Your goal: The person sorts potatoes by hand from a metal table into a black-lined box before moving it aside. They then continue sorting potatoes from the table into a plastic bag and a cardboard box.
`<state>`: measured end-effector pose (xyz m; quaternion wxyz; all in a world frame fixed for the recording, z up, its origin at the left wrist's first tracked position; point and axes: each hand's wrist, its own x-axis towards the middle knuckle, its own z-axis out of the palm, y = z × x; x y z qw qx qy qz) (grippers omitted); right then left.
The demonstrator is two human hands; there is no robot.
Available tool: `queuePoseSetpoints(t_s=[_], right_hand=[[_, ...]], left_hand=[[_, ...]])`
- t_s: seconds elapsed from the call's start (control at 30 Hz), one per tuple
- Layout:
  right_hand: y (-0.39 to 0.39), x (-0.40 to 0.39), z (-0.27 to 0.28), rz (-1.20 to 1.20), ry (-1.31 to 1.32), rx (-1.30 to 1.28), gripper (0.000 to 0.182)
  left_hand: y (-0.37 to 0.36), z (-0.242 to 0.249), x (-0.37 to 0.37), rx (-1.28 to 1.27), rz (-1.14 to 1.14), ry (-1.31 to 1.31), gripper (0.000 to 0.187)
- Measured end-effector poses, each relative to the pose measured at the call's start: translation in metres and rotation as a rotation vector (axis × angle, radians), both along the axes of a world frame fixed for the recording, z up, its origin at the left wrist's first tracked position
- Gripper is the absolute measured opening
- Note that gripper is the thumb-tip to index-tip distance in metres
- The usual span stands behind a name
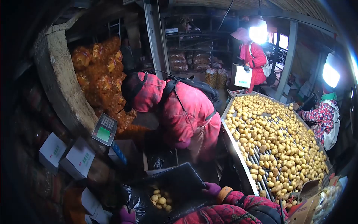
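Potatoes point(283, 149) all over the big roller table point(239, 156), plus a small pile down in the black plastic bag point(175, 179), so best to hold it wide and taut, right hand point(212, 189) pinched on its edge, left hand point(128, 215) at the other side, grip impossible to tell tbh.

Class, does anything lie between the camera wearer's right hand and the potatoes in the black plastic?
Yes: a stretch of the black plastic spreads between the right hand and the potatoes.
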<state>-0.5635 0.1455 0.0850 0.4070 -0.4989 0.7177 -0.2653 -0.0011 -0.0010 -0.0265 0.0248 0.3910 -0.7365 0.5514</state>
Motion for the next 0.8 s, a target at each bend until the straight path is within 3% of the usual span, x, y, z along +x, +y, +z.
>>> queuePoseSetpoints(t_s=[0.1, 0.17, 0.27, 0.37, 0.8], right_hand=[[0.0, 0.001, 0.009, -0.009, 0.021, 0.001, 0.051], [-0.001, 0.001, 0.012, -0.005, 0.025, 0.002, 0.051], [0.0, 0.0, 0.013, 0.013, 0.012, -0.014, 0.051], [0.001, -0.001, 0.014, 0.009, -0.018, -0.012, 0.051], [0.001, -0.001, -0.001, -0.007, 0.013, -0.018, 0.051]], left_hand=[[-0.001, 0.003, 0.0, 0.259, -0.027, 0.095, 0.035], [0.001, 0.005, -0.002, 0.685, 0.212, 0.611, 0.037], [0.007, 0.035, -0.017, 0.881, 0.375, 0.842, 0.039], [0.01, 0.051, -0.025, 0.933, 0.435, 0.908, 0.042], [-0.005, -0.027, 0.012, 0.697, 0.305, 0.748, 0.05]])
